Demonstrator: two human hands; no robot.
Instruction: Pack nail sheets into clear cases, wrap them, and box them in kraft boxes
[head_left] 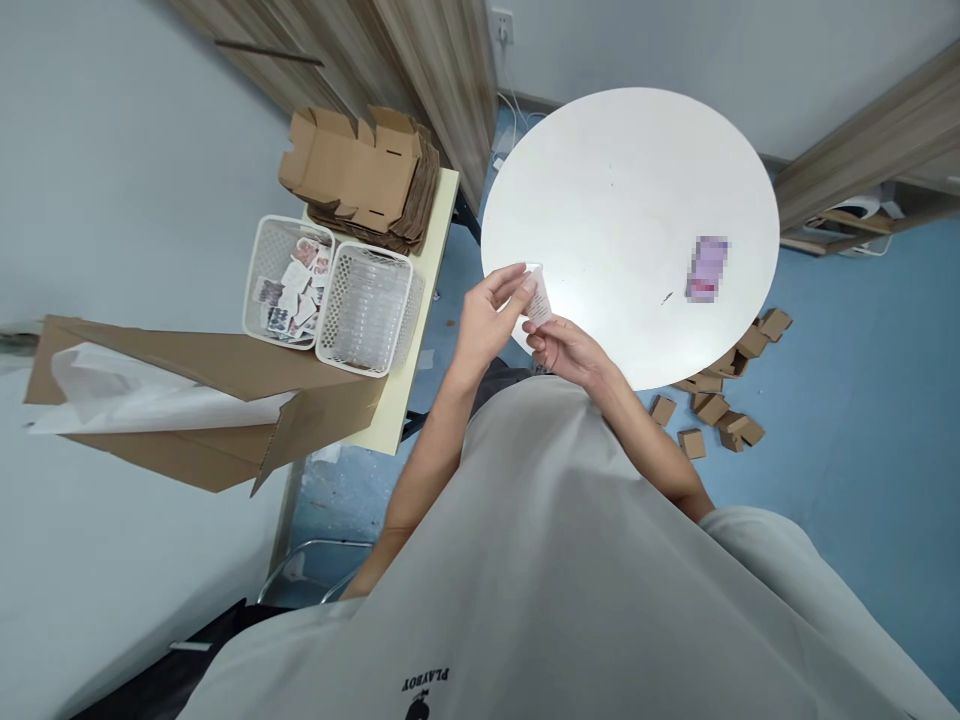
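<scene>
A small white card with lines of print (538, 298) is held up over the near left edge of the round white table (622, 190). My left hand (489, 312) pinches its upper left side between thumb and fingers. At the card's lower edge, my right hand (570, 350) grips it with thumb and fingertips. Part of the card is covered by the left fingers, and its back cannot be seen.
On the table's right lies a pixelated purple item (707, 270). A side table (386, 425) at left bears flattened cardboard boxes (360, 170), a basket of printed packets (257, 270), a basket of clear plastic trays (401, 350) and a large open carton (315, 425). Small brown boxes (709, 407) lie on the floor.
</scene>
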